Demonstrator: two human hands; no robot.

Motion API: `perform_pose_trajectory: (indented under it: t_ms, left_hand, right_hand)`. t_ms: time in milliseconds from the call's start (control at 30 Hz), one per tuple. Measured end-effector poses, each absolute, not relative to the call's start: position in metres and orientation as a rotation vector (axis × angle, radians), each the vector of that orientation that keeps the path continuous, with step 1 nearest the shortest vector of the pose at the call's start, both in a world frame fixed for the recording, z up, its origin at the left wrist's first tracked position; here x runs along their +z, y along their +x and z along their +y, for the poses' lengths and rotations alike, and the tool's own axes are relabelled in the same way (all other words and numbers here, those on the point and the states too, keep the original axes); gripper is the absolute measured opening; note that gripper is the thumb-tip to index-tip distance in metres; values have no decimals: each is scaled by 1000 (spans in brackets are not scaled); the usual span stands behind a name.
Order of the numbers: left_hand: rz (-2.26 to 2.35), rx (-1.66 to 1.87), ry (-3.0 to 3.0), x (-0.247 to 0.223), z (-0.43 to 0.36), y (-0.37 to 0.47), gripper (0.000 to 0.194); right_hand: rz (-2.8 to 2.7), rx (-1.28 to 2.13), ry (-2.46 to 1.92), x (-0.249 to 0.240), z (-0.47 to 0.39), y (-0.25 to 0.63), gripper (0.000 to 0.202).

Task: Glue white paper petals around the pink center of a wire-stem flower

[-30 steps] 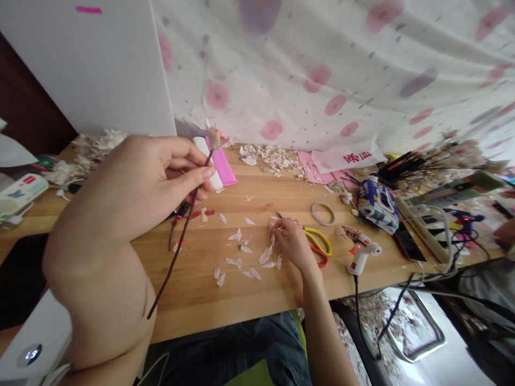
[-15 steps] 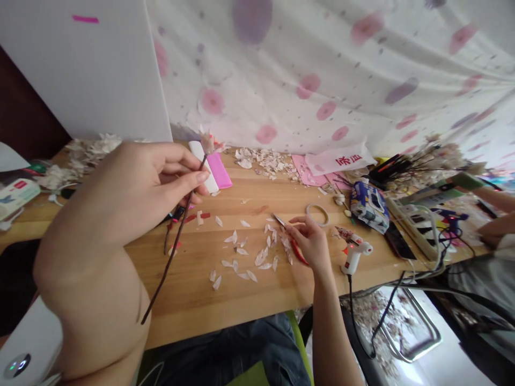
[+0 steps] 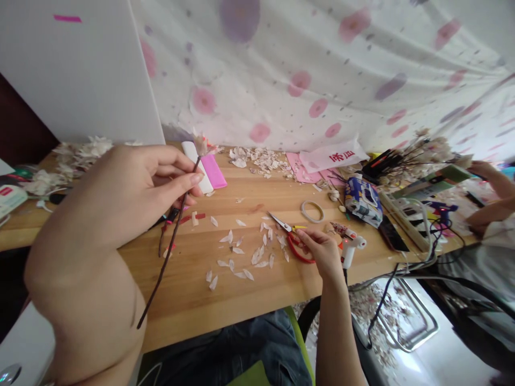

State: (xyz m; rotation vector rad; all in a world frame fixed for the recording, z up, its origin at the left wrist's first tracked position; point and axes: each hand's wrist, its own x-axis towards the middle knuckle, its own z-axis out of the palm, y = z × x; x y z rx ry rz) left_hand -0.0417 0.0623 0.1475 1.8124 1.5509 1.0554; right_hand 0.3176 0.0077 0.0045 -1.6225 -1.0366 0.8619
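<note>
A dark thin stem with a pale petalled flower head on top is pinched between the thumb and fingers of my left hand. My right hand is at the red-handled scissors, its fingers pressed together over their handle side; whether it grips them or something small, I cannot make out. The scissors lie on the table, blades pointing up and left. Loose pale petals are scattered left of them.
A tape ring lies beyond my right hand. To its right are a white glue gun, a blue packet and a phone. Petal scraps lie along the curtain. Another person's arm is at the far right.
My right hand has moved right and back from the scissors' blades towards the handles, uncovering the yellow part. My left hand still holds the flower stem. The view has shifted slightly right.
</note>
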Motion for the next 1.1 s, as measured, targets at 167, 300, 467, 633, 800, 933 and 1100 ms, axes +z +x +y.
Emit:
perform_pose_trajectory:
  t_ms: [167,300,467,633,800,933,1100]
  left_hand:
    - [1494,1064,1851,144,62,-43,25]
    - [1481,1066,1839,145,62,-43,26]
    - [1458,1036,1833,151,60,-41,23]
    - [1439,960,1712,151,60,-40,19]
    - [1387,941,1657,149,64,-32,19]
    - [1212,975,1465,152,62,-13,24]
    - [904,1019,1148,159,53,16,28]
  right_hand:
    - [-1077,929,-1593,8,6,319,47]
    - [-1133,872,-1535,21,8,317,50]
    - [-1184,630,-1464,59,14,307,26]
    - [-1318,251,-1239,113,22,283,11]
    - [-1447,-40,-903,157,28,260,38]
    - [-1466,47,-740,168,33,243,42]
    - [-1539,251,-656,163,43,227,33]
